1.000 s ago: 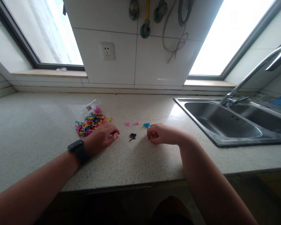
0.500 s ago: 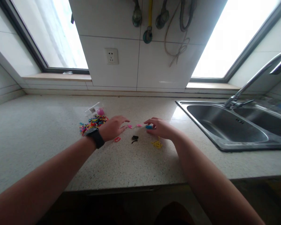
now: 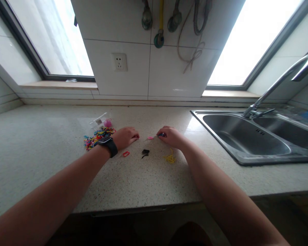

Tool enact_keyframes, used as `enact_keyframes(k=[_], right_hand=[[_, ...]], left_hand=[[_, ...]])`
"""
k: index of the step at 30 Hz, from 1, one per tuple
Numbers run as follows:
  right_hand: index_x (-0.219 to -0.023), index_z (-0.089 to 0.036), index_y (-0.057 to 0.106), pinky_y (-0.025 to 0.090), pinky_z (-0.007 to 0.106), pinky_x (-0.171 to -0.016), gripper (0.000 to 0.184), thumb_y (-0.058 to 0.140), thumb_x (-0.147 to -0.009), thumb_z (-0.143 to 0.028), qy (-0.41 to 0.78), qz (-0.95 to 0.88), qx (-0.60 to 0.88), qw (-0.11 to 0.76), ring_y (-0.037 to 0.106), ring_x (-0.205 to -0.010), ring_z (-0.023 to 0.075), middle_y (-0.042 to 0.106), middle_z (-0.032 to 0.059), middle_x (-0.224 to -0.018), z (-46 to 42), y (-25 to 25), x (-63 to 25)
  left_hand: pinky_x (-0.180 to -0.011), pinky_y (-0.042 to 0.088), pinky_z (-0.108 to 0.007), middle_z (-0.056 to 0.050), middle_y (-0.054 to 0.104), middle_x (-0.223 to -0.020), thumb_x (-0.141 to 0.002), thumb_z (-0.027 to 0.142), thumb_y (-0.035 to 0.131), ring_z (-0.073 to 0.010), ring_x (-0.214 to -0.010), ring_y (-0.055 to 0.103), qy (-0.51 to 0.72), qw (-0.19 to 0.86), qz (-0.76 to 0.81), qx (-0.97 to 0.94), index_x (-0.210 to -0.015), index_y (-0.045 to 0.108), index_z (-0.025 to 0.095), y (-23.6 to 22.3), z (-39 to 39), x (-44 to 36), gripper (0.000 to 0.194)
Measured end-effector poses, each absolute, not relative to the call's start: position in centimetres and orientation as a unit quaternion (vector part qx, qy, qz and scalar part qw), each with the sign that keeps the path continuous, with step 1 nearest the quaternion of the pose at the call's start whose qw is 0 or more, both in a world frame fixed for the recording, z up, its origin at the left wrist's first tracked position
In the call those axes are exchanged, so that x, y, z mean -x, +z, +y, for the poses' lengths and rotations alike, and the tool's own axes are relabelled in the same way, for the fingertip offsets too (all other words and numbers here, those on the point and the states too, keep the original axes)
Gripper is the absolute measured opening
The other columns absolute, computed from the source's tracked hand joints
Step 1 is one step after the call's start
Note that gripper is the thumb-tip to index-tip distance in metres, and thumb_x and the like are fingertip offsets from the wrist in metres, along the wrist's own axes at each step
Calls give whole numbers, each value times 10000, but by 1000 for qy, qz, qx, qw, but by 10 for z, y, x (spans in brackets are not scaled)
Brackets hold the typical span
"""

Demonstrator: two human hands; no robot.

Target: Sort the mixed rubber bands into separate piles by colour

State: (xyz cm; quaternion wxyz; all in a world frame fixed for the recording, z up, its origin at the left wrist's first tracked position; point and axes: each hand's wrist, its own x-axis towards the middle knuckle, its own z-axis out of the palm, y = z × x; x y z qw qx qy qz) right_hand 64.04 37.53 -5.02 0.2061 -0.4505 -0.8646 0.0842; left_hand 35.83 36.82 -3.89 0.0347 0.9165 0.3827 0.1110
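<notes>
My left hand, with a black watch on its wrist, rests low over the counter beside the colourful pile. Its fingertips are pressed together where a small pink hair tie lay, now hidden by them. My right hand pinches near the blue hair ties, mostly covered by its fingers. Between the hands lies a pink hair tie. Nearer to me are a red hair tie, a small group of black hair ties and a tangle of yellow hair ties.
A heap of multicoloured hair ties lies left of my left hand, with a clear plastic bag and a pink ball-like item behind it. A steel sink with a faucet is at the right. A tiled wall backs the counter.
My left fingers have closed over the pink hair tie beside them. My right fingers have closed in over the blue hair ties. The view has shifted slightly.
</notes>
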Motion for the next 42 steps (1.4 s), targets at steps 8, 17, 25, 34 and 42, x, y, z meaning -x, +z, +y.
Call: enact_keyframes(k=[8,17,25,34,42], right_hand=[[-1130,-195,735,484,286,-763,303,687,-831,-205,109,-853,459,222,640,-781,163,725,68,-964,375,-51,-645],[-1161,-230,755,482,300,-867,319,675,-853,-205,136,-871,428,201,641,-884,171,666,88,-1071,372,-48,-646],[-1000,-218,793,476,262,-793,220,649,-849,-149,125,-870,429,207,627,-792,145,684,58,-960,373,-49,-646],[-1104,-220,751,465,276,-741,237,644,-893,-227,133,-862,441,213,608,-773,152,704,69,-991,371,-45,-647],[-1104,-179,728,452,280,-690,237,622,-908,-259,128,-846,462,232,595,-720,151,698,76,-938,372,-48,-646]], left_hand=[[-880,487,-353,-112,706,-962,-937,240,533,-229,-918,654,104,14,427,-898,-1004,712,130,-34,360,-344,221],[-964,465,-349,-120,695,-1145,-970,327,561,-230,-1060,638,121,16,346,-930,-1239,671,156,-26,360,-397,337],[-871,487,-313,-93,729,-967,-951,279,578,-218,-954,663,96,21,375,-922,-996,772,183,-37,386,-417,222],[-912,489,-342,-96,741,-1110,-968,297,489,-213,-1005,672,187,69,450,-870,-1154,709,172,-15,380,-349,315],[-1038,412,-419,-116,684,-1211,-943,469,551,-270,-1142,596,116,51,438,-890,-1225,691,193,-33,353,-290,418]])
